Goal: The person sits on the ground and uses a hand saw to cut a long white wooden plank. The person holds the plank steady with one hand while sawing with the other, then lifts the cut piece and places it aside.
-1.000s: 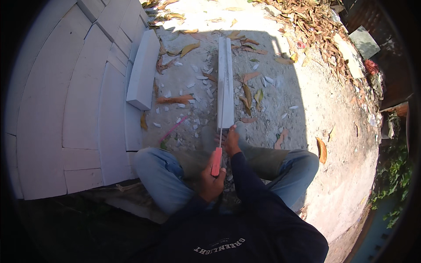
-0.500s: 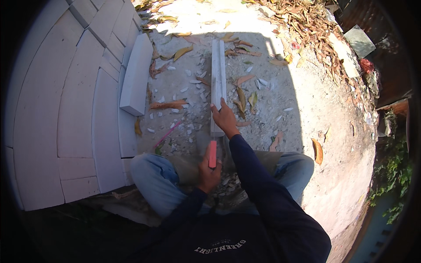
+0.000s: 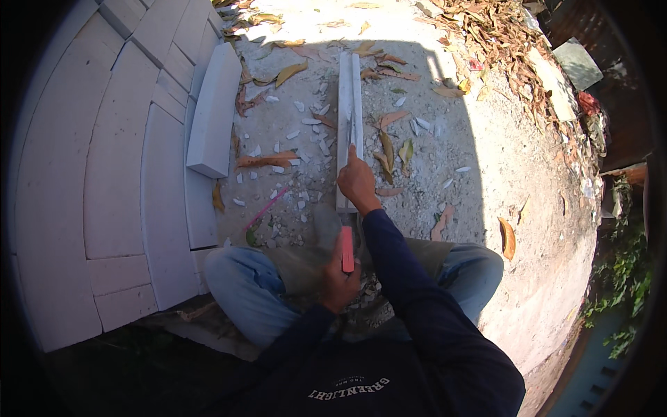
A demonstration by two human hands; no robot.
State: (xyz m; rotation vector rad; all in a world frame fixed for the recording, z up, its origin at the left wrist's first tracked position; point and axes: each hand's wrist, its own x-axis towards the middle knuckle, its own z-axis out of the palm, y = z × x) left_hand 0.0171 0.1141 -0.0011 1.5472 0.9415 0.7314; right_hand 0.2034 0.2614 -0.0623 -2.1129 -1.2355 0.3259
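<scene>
White block (image 3: 344, 104), long and narrow, lies on the ground (image 3: 445, 198) in the middle of the scene, its length running from near to far, with its near end just beyond the seated person's legs. Along its upper face runs a lengthwise line; whether it is a groove or a cut cannot be told.

On the near part of the block rests the right hand (image 3: 357, 183), its index finger stretched toward the far end along that line. Its other fingers are folded, and how firmly they press or grip cannot be told. Nearer, the left hand (image 3: 340, 283) is closed around a red handle (image 3: 347, 249) that points toward the block's near end; what joins the handle at its far end is too thin and blurred to make out.

The left knee (image 3: 243, 281) and the right knee (image 3: 478, 278), both in blue jeans, are spread to either side of the hands. White chips (image 3: 422, 124) and dry leaves (image 3: 387, 149) are scattered left and right of the block, with a pink strip (image 3: 267, 208) to the near left. At the left stands a stack of pale blocks (image 3: 118, 181), with a separate block (image 3: 217, 111) set against its right side. Far right, a heap of brown leaves (image 3: 479, 31) lies near a flat greyish sheet (image 3: 578, 64). Green foliage (image 3: 625, 313) shows at the near right.
</scene>
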